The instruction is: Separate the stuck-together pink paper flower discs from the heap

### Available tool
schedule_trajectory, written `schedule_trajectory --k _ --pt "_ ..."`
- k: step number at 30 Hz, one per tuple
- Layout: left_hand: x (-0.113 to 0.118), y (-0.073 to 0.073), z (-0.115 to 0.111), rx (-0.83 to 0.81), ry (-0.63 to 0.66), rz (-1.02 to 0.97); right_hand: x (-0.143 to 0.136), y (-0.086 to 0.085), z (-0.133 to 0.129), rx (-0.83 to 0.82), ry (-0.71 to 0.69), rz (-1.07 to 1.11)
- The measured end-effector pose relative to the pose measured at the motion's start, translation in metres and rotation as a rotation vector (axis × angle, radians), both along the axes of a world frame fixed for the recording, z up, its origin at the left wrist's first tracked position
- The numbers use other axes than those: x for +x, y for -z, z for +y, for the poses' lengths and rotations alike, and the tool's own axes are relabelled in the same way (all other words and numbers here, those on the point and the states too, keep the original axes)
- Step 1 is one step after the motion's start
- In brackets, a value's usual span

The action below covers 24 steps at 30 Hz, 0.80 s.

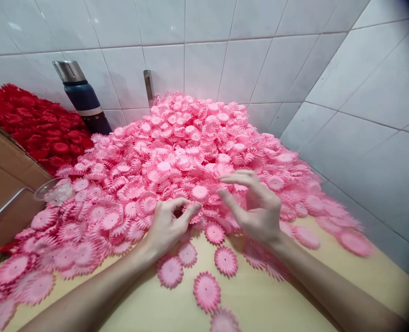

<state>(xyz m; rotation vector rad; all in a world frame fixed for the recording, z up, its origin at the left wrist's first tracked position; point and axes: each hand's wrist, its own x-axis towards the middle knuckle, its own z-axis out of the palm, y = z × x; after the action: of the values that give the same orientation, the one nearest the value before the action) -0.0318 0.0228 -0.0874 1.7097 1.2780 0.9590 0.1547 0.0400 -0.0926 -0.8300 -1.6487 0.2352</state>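
On the yellow table (135, 306) we see a big heap of pink flower discs (177, 157), round, with toothed edges. Red discs (61, 148) lie at left, a blue bottle (84, 97) behind. Our right hand (260, 213), fingers spread and empty, hides part; our left hand (166, 223) curls nearly closed at one disc, whether gripping we cannot tell.

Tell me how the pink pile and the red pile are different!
The pink pile is light pink; the red pile is deep red. The pink pile spreads across the table; the red pile sits at the left, partly hidden by cardboard. The pink pile looks much bigger than the visible red pile. Both are heaps of jagged-edged pieces.
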Motion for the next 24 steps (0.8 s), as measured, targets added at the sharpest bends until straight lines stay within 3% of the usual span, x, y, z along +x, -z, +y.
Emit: schedule_trajectory --k 4,10,14,18,21,24 --pt "0.0 0.004 0.001 0.003 -0.017 0.014 -0.009 -0.001 -0.008 -0.073 -0.222 -0.059" --pt "-0.001 0.006 0.003 -0.042 0.018 -0.096 -0.008 0.0 -0.007 -0.124 -0.25 -0.114" --pt "0.0 0.006 0.002 -0.107 0.064 -0.173 -0.007 0.004 -0.008 -0.17 -0.179 -0.075" --pt "0.0 0.004 0.002 -0.082 0.061 -0.155 -0.006 0.003 -0.004 -0.24 -0.101 0.143" --pt "0.0 0.003 0.003 -0.059 0.068 -0.073 0.003 -0.001 0.006 -0.196 0.107 0.333" --pt "0.0 0.004 0.004 -0.038 0.059 -0.052 0.013 -0.002 0.015 -0.16 0.302 0.317"
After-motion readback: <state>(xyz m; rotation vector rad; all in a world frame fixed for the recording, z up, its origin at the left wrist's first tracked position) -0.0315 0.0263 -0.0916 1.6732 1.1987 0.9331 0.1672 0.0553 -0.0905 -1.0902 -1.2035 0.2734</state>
